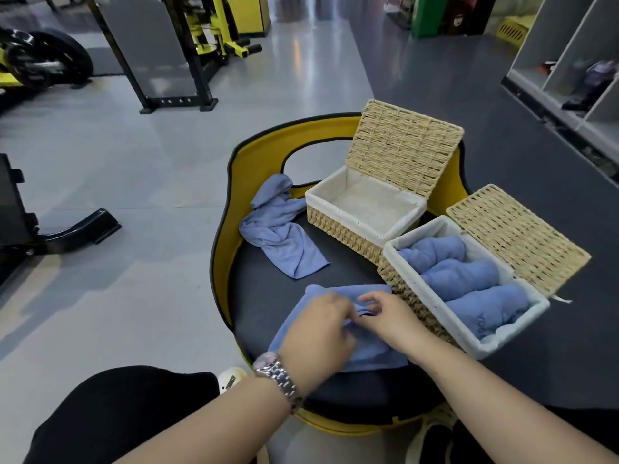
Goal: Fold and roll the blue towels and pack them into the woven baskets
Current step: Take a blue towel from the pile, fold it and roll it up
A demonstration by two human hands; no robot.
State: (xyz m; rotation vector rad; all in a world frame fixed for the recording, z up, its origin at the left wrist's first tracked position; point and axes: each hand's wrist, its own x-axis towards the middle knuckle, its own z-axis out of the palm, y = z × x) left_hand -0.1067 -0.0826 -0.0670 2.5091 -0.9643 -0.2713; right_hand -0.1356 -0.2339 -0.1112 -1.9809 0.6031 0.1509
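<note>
A blue towel [303,316] lies flat on the black padded seat [264,279] near its front edge. My left hand [318,333] and my right hand [390,316] both pinch a fold at its middle. A second blue towel [278,236] lies crumpled at the seat's left. The near woven basket [412,299], lid open, holds three rolled blue towels [462,269]. The far woven basket [338,226] stands open with only its white liner inside.
The seat has a yellow rim [222,236] and a handle cut-out at the back. Gym machines [187,51] stand on the grey floor to the left and behind. Open white cubbies [569,55] line the right. My black-clad knee [110,406] is at the lower left.
</note>
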